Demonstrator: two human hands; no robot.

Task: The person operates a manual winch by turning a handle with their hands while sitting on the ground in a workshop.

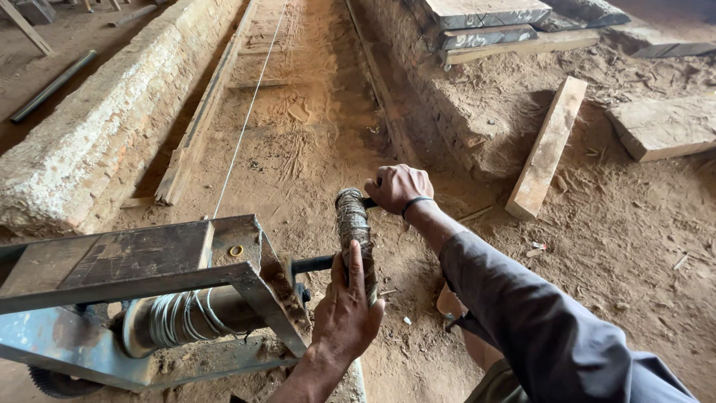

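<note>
**Both hands on the winch crank**

The crank handle, a thick arm wrapped in rough cord, stands just off the end of a steel winch frame. The right hand is closed in a fist round the short bar at the upper end of the crank; the left hand lies palm-flat along the wrapped arm below it, fingers pressed to it rather than curled right round.

Left of the left grip, under the frame's top plate, sits the drum with coils of wire on it. From there a thin taut wire runs up and away from both grips along the sandy trench, between a brick kerb and a raised bank.

Turning it well seems to call for keeping the right fist firm on the bar and the wrist in line with it, the left palm steadying the arm so it does not wobble on its shaft. Judging by the frame's sharp corner just beside the left grip, knuckles should stay clear of it, and the wire should lay onto the drum evenly.
</note>
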